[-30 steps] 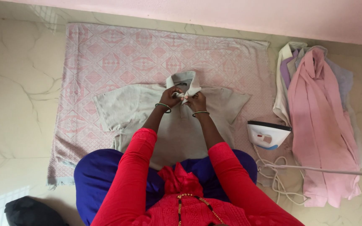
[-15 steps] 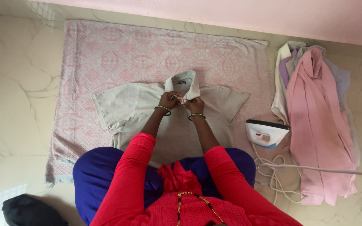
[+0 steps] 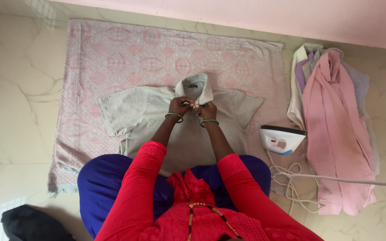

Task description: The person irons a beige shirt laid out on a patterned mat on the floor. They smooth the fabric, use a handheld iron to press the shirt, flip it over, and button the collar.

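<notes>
At the far left, near the bottom corner, a black bundle (image 3: 34, 224) lies on the pale marble floor (image 3: 10, 111). Beside it to the right, a pink patterned cloth (image 3: 112, 58) is spread flat on the floor, its far edge close to the pink wall (image 3: 291, 18). On this cloth lies a light grey polo shirt (image 3: 135, 109), front up, short sleeves spread to either side and the collar (image 3: 194, 87) pointing toward the wall. The person sits at the near edge of the cloth in red sleeves and blue garment, both arms reaching forward over the shirt. The left hand (image 3: 179, 107), a green bangle at its wrist, is closed with its fingertips pinching the shirt's placket just below the collar. The right hand (image 3: 207, 111), also bangled, meets it there, fingers curled and pinching the same strip of fabric, so the two hands touch knuckle to knuckle. Whether a button sits between the fingers is too small to tell. Further right, a white and blue electric iron (image 3: 282, 139) rests on the edge of the cloth, its white cord (image 3: 291, 178) looped on the floor and running off to the right. At the far right lies a pile of clothes (image 3: 336, 125), a pink garment on top, with white and lilac pieces beneath.
</notes>
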